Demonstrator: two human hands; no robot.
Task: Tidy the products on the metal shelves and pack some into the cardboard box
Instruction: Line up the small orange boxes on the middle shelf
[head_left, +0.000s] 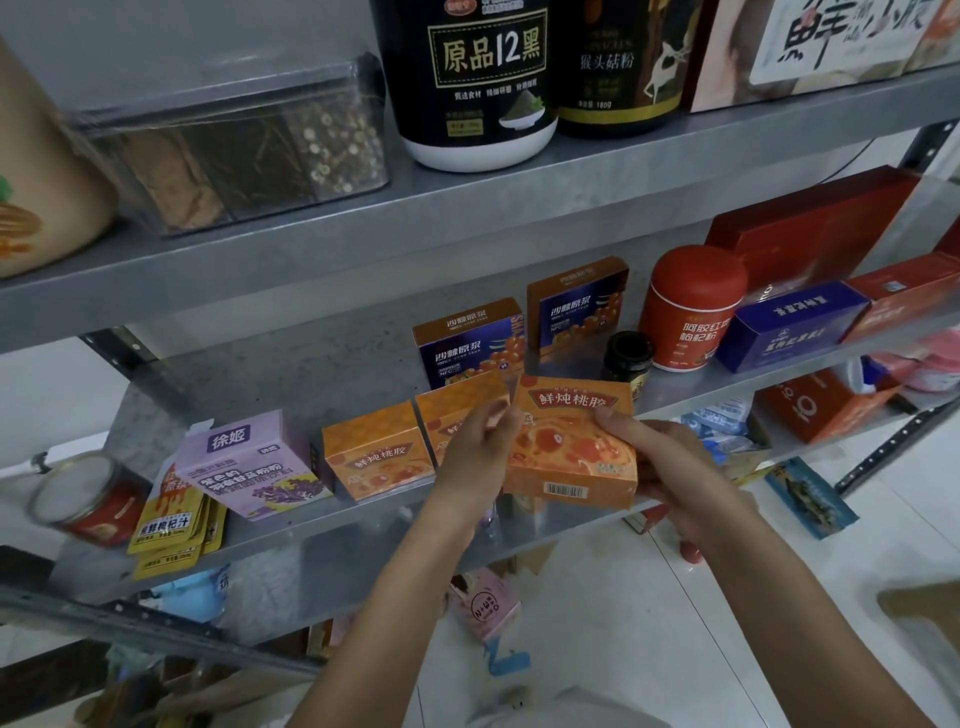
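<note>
I hold an orange box (571, 447) tilted above the front edge of the middle metal shelf (322, 364). My right hand (670, 467) grips its right side, thumb on top. My left hand (480, 452) pinches its left edge and partly covers a second orange box (457, 410). A third orange box (371, 449) stands to the left of that one on the shelf. Part of a cardboard box (922, 610) shows at the right edge, on the floor.
On the middle shelf stand a purple box (249, 462), yellow sachets (171, 525), a red tin (88, 499), two dark blue boxes (467, 340), a small dark jar (626, 358), a red canister (688, 306) and a blue box (789, 325). Big tubs (478, 78) stand above. Packets lie on the lower shelf and floor.
</note>
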